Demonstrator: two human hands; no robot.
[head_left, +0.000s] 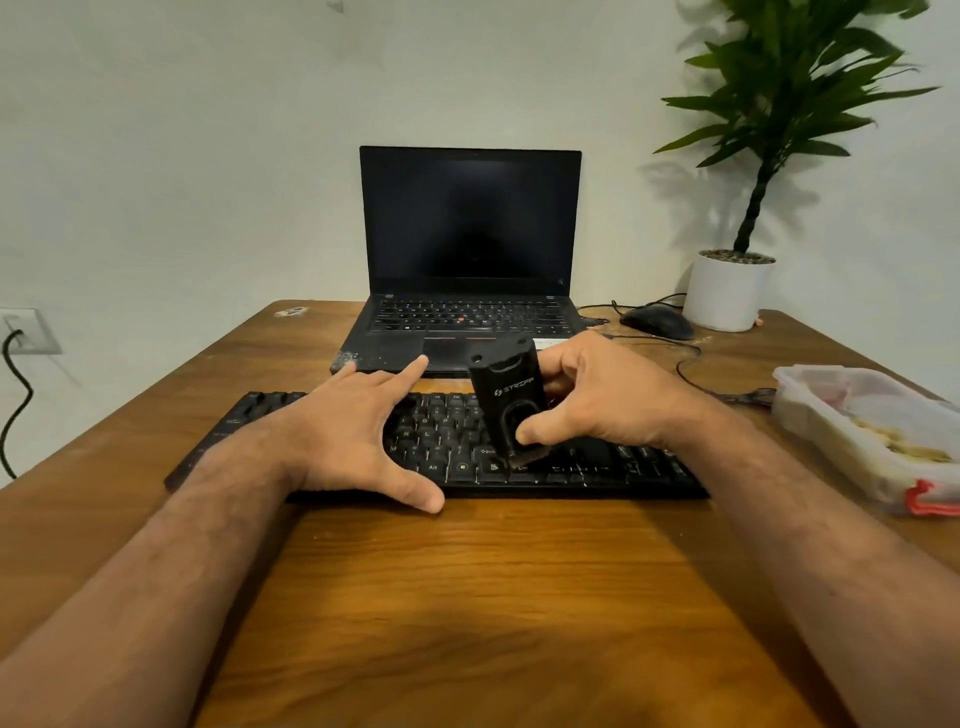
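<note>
A black keyboard (571, 470) lies across the wooden table (467, 597) in front of me. My left hand (353, 436) rests flat on the keyboard's left half, fingers spread and straight, thumb at its near edge. My right hand (597, 400) grips a black brush tool (506, 400) marked "STRIFF", thumb on its front, fingers behind. The tool stands nearly upright with its bristle end down on the keys near the middle of the keyboard.
An open black laptop (467, 249) with a dark screen sits behind the keyboard. A black mouse (657, 321) with its cable and a potted plant (727, 291) stand at the back right. A clear plastic container (862, 431) lies at the right edge. A wall socket (23, 332) is at left.
</note>
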